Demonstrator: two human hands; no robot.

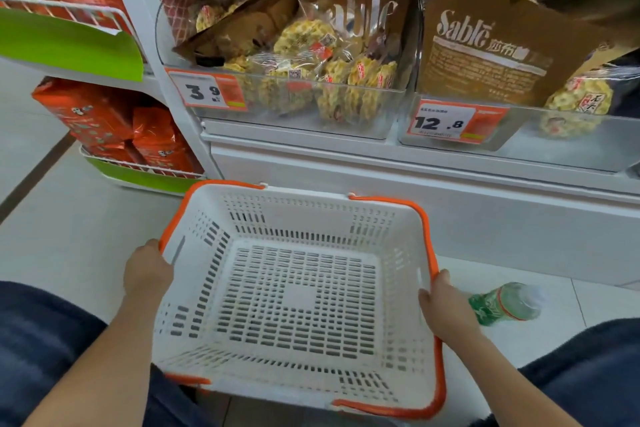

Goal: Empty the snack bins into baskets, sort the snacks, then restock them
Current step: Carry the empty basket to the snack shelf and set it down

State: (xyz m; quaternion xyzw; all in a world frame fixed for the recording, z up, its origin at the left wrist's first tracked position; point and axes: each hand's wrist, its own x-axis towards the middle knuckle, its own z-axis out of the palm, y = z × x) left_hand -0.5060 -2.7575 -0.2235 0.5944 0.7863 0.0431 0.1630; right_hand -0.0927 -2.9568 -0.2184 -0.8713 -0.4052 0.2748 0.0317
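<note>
A person's left hand (147,272) and right hand (445,310) each grip a side rim of an empty white basket (298,291) held low before two clear snack bins (294,104) still full; a green bottle (505,303) lying just beside the basket could likely be knocked and roll.

One head-worn camera looks forward and down, close above the basket (294,288). Shelf bins (294,104) sit near ahead.
</note>
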